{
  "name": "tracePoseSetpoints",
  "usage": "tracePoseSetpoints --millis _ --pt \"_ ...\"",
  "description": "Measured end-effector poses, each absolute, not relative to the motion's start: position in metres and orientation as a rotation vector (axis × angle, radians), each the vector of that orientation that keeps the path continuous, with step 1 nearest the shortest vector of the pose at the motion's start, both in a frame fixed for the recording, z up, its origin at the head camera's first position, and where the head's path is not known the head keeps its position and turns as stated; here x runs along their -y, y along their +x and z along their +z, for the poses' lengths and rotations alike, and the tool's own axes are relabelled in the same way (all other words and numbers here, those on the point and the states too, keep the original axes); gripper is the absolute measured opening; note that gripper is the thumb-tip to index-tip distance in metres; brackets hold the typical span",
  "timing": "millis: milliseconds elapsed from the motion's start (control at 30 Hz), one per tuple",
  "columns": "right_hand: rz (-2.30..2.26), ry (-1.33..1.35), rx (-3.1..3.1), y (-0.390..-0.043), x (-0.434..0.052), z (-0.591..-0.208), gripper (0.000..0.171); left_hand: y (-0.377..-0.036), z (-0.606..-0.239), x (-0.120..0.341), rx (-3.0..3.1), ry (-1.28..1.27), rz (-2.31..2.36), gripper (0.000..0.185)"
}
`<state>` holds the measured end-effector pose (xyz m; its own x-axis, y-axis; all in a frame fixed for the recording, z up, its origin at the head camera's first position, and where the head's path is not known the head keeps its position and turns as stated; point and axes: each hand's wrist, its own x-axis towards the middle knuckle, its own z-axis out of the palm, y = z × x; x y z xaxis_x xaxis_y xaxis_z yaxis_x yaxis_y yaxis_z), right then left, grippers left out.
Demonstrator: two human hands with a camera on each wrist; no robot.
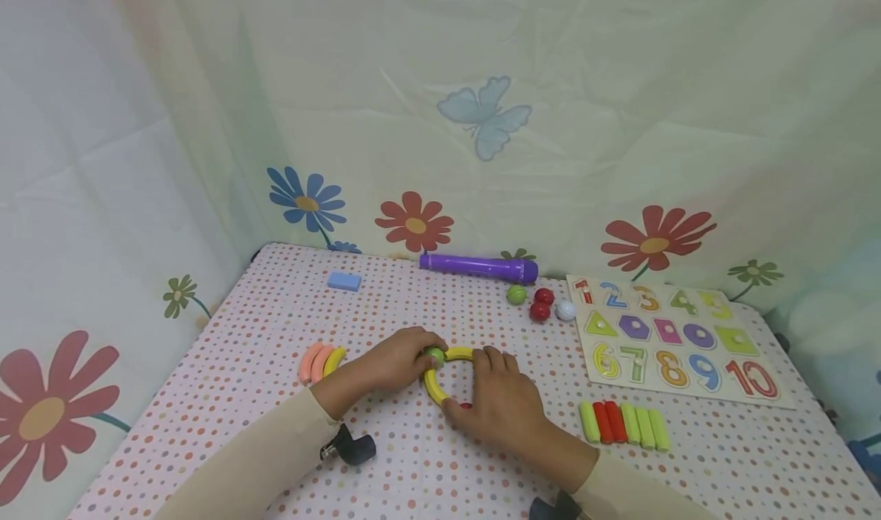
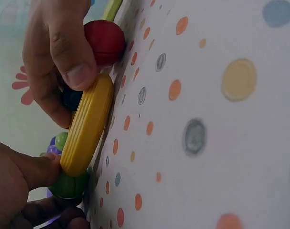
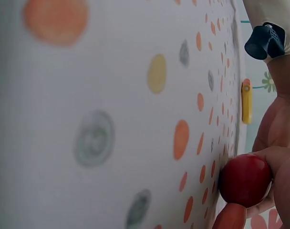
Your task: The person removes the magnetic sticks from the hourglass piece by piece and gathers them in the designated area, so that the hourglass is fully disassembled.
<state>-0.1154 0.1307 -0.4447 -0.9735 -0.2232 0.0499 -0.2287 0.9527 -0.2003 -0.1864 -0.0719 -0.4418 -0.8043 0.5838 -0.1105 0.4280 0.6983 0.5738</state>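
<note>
On the dotted cloth, yellow curved sticks and balls form part of a ring between the two hands. My left hand pinches a green ball where two yellow sticks meet. Across the ring's right side lies my right hand, its thumb against a red ball and one stick's end. In the right wrist view, that red ball touches the table, with a salmon-coloured rounded shape beside it; whether stick or fingertip, I cannot tell. The right hand hides that side of the ring.
Salmon and yellow curved sticks lie left of the left hand. Green and red straight sticks sit at right, below a number puzzle board. Farther back are several loose balls, a purple tube and a blue block.
</note>
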Motion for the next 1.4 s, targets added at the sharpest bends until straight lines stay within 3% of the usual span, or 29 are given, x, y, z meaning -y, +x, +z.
tracePoseSetpoints --millis 1400 --pt "0.295 0.39 3.07 -0.1119 -0.1305 -0.4469 0.099 -0.1809 -0.4455 0.0771 -2.628 0.855 0.81 0.024"
